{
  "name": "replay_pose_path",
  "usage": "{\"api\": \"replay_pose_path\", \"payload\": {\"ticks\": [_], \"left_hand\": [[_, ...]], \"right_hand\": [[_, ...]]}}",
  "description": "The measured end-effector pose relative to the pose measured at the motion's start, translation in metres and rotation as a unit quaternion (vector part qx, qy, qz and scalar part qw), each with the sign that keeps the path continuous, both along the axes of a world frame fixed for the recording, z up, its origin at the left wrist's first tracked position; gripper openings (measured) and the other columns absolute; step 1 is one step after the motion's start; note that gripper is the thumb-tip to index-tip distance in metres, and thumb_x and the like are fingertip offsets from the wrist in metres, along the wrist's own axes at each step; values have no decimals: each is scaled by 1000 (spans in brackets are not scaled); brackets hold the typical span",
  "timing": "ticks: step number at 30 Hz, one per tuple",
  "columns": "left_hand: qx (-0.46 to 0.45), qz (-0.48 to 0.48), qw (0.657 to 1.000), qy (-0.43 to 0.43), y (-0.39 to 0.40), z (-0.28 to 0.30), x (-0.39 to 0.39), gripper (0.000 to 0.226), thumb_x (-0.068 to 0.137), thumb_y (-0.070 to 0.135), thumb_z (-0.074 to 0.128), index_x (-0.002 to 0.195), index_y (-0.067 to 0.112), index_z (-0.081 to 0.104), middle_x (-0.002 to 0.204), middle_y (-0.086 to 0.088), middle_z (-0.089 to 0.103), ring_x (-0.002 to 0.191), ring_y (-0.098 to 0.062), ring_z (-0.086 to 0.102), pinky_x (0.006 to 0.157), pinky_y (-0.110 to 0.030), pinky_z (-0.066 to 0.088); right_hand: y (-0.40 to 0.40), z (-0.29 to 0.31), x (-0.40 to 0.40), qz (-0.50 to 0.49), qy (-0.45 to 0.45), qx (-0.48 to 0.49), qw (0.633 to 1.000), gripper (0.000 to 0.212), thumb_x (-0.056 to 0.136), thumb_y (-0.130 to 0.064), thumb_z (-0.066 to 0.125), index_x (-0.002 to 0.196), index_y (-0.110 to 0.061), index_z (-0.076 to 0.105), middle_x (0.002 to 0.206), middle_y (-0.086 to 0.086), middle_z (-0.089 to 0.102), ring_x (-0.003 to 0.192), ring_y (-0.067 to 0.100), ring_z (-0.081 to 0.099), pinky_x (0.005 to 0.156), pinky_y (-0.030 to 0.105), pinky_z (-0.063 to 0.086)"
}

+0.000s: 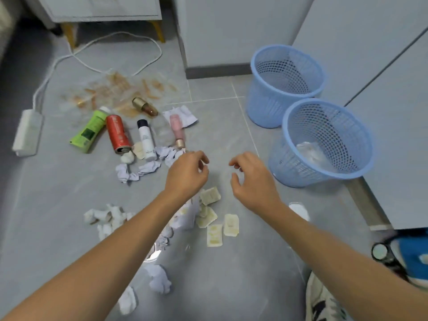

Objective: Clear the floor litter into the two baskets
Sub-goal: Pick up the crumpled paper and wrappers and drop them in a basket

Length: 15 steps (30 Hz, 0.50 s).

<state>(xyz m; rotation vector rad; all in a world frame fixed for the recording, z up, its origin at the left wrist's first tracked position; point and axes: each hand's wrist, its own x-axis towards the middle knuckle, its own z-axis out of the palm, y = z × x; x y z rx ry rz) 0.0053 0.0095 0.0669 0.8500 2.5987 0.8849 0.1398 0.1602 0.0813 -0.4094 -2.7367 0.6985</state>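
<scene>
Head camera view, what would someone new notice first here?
Probably the two bare hands, left hand and right hand, held empty with fingers curled above the grey floor. To the right stand two blue mesh baskets, the near basket already holding something pale and crumpled, the far basket looking empty. Left of centre lies a row of bottles, with the red can brightest.

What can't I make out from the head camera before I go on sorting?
- Far basket: the bottom is blurred, so I cannot tell if it holds anything.
- Near basket: something pale lies inside, too blurred to identify.
- Litter under the left forearm: partly covered.
- Bottle labels, such as on the red can: too small to read.
- Shoe: cut off by the bottom edge.
- Both hands, left and right: open, holding nothing visible.
</scene>
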Motion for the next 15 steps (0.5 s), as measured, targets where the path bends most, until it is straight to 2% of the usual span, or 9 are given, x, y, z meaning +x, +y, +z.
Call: {"api": "replay_pose_path", "payload": {"ticks": [4, 7, 10, 15], "left_hand": [[-112, -11, 993, -29, -54, -47, 20, 30, 87, 32, 64, 116, 27, 67, 110, 3, 60, 108, -22, 57, 75, -36, 51], [-138, -38, 989, -37, -71, -74, 41, 44, 80, 45, 67, 122, 33, 63, 118, 4, 52, 115, -22, 50, 81, -39, 53], [-167, -79, 983, -17, -76, -91, 55, 61, 74, 51, 69, 131, 38, 54, 124, 3, 47, 117, -23, 46, 85, -40, 48], [-180, -61, 979, 68, -88, -104, 61, 50, 76, 43, 67, 123, 34, 52, 104, 5, 52, 102, -24, 49, 77, -40, 39]], "right_hand": [[-37, -67, 11, 41, -202, -46, 978, 23, 86, -22, 67, 109, -20, 65, 111, -1, 56, 109, 25, 56, 85, 39, 50], [-56, -99, 22, 60, -277, -59, 957, 36, 84, -30, 70, 118, -22, 62, 119, -1, 56, 114, 26, 55, 90, 40, 49], [-71, -118, 28, 66, -269, -43, 960, 52, 80, -40, 76, 124, -22, 55, 123, -2, 52, 113, 24, 50, 90, 39, 47], [-83, -130, 21, 40, -222, -2, 974, 56, 76, -34, 82, 120, -19, 50, 116, 1, 52, 106, 26, 49, 85, 38, 46]]}}
